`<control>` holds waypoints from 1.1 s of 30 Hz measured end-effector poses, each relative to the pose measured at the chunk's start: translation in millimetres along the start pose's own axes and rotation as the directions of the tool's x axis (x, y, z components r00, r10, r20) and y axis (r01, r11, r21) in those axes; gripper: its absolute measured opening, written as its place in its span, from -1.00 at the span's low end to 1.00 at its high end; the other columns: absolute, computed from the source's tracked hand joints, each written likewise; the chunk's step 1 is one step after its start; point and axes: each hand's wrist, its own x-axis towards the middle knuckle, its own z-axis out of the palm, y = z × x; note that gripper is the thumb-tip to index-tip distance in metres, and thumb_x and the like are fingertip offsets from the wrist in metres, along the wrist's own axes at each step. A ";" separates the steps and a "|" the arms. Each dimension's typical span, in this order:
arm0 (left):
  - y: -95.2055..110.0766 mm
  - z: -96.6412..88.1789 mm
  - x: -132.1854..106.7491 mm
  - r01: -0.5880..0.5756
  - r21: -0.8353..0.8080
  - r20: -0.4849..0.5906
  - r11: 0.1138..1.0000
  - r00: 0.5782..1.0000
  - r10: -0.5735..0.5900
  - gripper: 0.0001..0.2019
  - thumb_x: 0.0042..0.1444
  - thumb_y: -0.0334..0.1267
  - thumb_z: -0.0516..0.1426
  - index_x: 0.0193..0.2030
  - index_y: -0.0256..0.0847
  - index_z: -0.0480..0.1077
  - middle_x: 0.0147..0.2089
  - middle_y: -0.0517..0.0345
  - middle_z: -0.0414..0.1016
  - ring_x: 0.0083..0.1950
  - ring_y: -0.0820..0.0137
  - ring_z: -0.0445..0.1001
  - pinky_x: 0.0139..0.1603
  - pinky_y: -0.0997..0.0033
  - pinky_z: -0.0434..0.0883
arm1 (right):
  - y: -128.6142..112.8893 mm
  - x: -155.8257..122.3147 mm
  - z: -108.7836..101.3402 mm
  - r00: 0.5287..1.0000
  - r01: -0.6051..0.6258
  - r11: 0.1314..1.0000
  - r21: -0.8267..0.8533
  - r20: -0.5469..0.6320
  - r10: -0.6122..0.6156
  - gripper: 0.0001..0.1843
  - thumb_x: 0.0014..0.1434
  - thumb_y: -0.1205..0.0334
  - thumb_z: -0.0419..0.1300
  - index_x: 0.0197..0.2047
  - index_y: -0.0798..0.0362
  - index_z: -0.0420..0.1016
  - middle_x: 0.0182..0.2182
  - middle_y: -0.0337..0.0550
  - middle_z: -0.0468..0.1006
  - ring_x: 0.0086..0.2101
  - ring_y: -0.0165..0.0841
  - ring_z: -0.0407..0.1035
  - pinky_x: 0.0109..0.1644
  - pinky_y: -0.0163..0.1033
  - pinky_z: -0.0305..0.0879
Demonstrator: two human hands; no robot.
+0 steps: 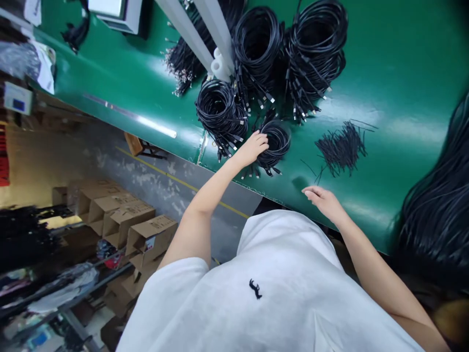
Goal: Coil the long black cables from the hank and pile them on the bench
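Observation:
My left hand (pixel 253 147) reaches over the near edge of the table. Its fingers are curled on the side of a small pile of coiled black USB cables (pixel 279 144), whose plugs stick out toward the table edge. My right hand (pixel 324 201) hovers above the table to the right of that pile. Its fingertips and thumb are drawn together, and whatever may be between them is too small to make out. Beyond it lies a loose heap of short black ties (pixel 342 149), with a few stray ones nearer the hand.
Larger stacks of coiled cables (pixel 258 36) stand farther back, beside a grey metal post (pixel 216 29). A thick bundle of long black cables (pixel 436 205) hangs over the right side of the green table (pixel 395 73). Cardboard boxes (pixel 128 222) stand at lower left.

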 end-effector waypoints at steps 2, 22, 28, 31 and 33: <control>-18.6 4.7 -16.8 0.049 0.070 0.017 0.996 0.999 -0.050 -0.66 0.15 -0.55 -0.10 -0.14 -0.19 0.43 0.04 -0.03 0.44 0.33 0.29 0.18 0.50 0.05 -0.16 | 10.1 -6.8 16.5 0.999 -0.032 0.999 0.008 0.024 0.032 -0.64 0.17 0.01 0.08 -0.15 0.04 0.56 -0.33 -0.10 0.59 -0.42 -0.32 0.39 -0.27 -0.18 0.32; 1.9 37.1 -4.4 0.221 0.472 -0.118 0.854 0.975 -0.187 -0.46 0.25 -0.15 0.03 0.31 -0.38 0.21 0.36 -0.28 0.26 0.43 0.07 0.14 0.42 -0.06 0.03 | 185.0 -142.8 23.3 0.782 -0.398 0.917 0.011 -0.519 0.346 -0.74 0.33 0.17 0.03 -0.16 0.05 0.53 -0.10 0.00 0.56 -0.13 -0.21 0.41 -0.09 -0.21 0.26; 63.7 95.3 -33.1 0.342 0.301 -0.505 0.890 0.849 -0.156 -0.55 0.34 -0.30 -0.13 0.28 -0.54 0.10 0.29 -0.25 0.25 0.33 0.21 0.22 0.37 0.00 0.17 | 278.8 -171.1 -15.5 0.665 -0.642 0.714 -0.280 -0.667 0.336 -0.60 0.38 0.08 -0.02 -0.01 0.25 0.41 -0.08 0.24 0.46 -0.14 -0.11 0.39 -0.19 -0.19 0.15; 121.5 166.0 -60.6 0.143 0.279 -0.222 0.950 0.972 -0.081 -0.62 0.37 -0.22 -0.10 0.17 -0.40 0.30 0.17 -0.06 0.42 0.22 0.30 0.36 0.30 0.13 0.31 | 299.9 -164.9 -19.1 0.742 -0.577 0.720 -0.386 -0.617 0.264 -0.64 0.40 0.14 -0.06 -0.08 0.24 0.42 -0.13 0.19 0.48 -0.15 -0.16 0.38 -0.19 -0.21 0.11; 157.7 213.5 -81.3 -0.004 0.224 0.001 0.975 1.000 0.004 -0.70 0.33 -0.20 -0.01 0.06 -0.26 0.42 0.10 0.06 0.52 0.17 0.35 0.43 0.28 0.22 0.36 | 305.4 -162.3 -16.1 0.770 -0.536 0.727 -0.429 -0.601 0.213 -0.64 0.41 0.11 -0.07 -0.07 0.21 0.40 -0.13 0.16 0.47 -0.14 -0.19 0.38 -0.20 -0.23 0.09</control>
